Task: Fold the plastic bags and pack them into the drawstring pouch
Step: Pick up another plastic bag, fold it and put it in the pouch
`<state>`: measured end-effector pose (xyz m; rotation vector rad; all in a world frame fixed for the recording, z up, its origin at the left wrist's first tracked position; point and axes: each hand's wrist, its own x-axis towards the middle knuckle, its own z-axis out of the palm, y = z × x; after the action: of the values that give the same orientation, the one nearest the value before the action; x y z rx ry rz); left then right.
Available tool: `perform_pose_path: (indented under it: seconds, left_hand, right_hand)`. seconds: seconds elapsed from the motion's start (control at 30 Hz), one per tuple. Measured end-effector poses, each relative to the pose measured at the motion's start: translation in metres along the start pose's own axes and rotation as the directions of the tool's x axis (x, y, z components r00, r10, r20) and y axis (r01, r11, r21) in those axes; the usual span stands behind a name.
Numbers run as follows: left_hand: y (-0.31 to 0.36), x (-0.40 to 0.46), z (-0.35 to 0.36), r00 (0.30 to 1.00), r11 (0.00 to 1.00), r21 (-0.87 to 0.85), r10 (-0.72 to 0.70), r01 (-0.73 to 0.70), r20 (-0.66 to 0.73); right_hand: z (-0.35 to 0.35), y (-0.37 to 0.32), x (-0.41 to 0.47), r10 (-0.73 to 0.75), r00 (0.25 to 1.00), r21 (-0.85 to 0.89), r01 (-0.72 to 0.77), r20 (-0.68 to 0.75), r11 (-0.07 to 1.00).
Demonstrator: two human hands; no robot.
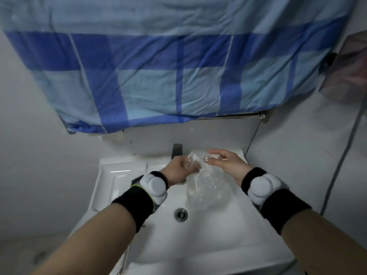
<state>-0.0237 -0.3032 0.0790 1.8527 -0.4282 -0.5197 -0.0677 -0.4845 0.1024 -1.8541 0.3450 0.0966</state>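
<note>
A clear, crinkled plastic bag [208,187] hangs over the white sink basin [208,235]. My left hand [179,169] grips the bag's upper part, fingers curled round the bunched plastic. My right hand [226,161] is at the bag's top right, its thumb and fingers closing on the upper edge. The bag's lower part sags toward the basin above the drain. No drawstring pouch is in view.
A dark faucet [177,150] stands behind my hands. The drain [181,214] sits mid-basin. A blue checked cloth [168,66] hangs over a rail above the sink. Grey walls close in on both sides; a cable [337,169] runs down the right wall.
</note>
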Motion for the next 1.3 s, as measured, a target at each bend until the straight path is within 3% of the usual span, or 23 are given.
perform_pose_path:
  seconds: [0.2, 0.4, 0.67, 0.9, 1.2, 1.3]
  left_hand:
    - [0.018, -0.048, -0.060, 0.993, 0.998, 0.008, 0.061, -0.061, -0.097]
    - [0.020, -0.087, -0.111, 0.952, 0.997, -0.071, 0.005, -0.028, -0.305]
    - [0.016, -0.139, -0.166, 0.871, 0.977, -0.211, -0.098, -0.007, -0.481]
    - [0.007, -0.169, -0.181, 0.901, 0.855, -0.519, -0.214, -0.014, -0.378]
    - [-0.022, -0.172, -0.172, 0.932, 0.973, -0.196, 0.042, -0.119, -0.360]
    - [-0.021, -0.171, -0.169, 0.930, 0.981, -0.150, 0.061, -0.123, -0.364]
  right_hand:
    - [0.056, -0.039, -0.006, -0.088, 0.925, 0.071, 0.066, 0.370, 0.995]
    - [0.113, -0.073, -0.016, -0.089, 0.913, 0.114, 0.047, 0.398, 0.992]
    - [0.175, -0.111, -0.029, -0.113, 0.877, 0.109, 0.070, 0.467, 0.992]
    - [0.202, -0.121, -0.027, -0.109, 0.923, 0.182, 0.043, 0.370, 0.982]
    - [0.213, -0.126, -0.031, -0.171, 0.964, 0.229, 0.123, 0.203, 0.966]
    - [0.206, -0.125, -0.029, -0.183, 0.972, 0.207, 0.151, 0.148, 0.967]
